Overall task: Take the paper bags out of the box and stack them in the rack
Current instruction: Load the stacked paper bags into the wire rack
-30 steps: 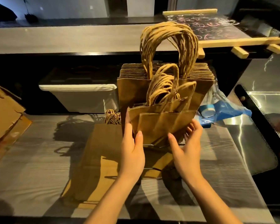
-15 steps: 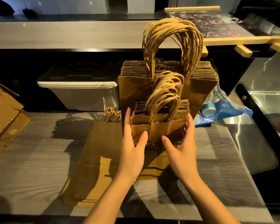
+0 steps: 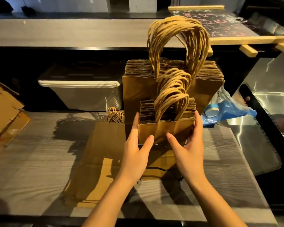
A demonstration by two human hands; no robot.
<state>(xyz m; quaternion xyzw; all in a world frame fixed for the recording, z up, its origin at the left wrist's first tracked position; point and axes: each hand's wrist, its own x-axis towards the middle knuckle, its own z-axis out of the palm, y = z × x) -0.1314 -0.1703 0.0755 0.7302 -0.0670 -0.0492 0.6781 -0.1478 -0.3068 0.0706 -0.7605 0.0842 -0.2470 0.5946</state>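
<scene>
Flat-fingered, your left hand point(image 3: 136, 150) and right hand point(image 3: 189, 149) press the two sides of the small paper bag stack point(image 3: 166, 129) (thumbs on its front), which stands upright in the wire rack point(image 3: 156, 144), touching the taller bag stack point(image 3: 138, 92) behind it.

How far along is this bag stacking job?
Done: a thick stack of large bags stands upright in the rack. In hand: the left hand and right hand press the sides of the small bags in front. Left: loose bags lie flat on the counter.
</scene>
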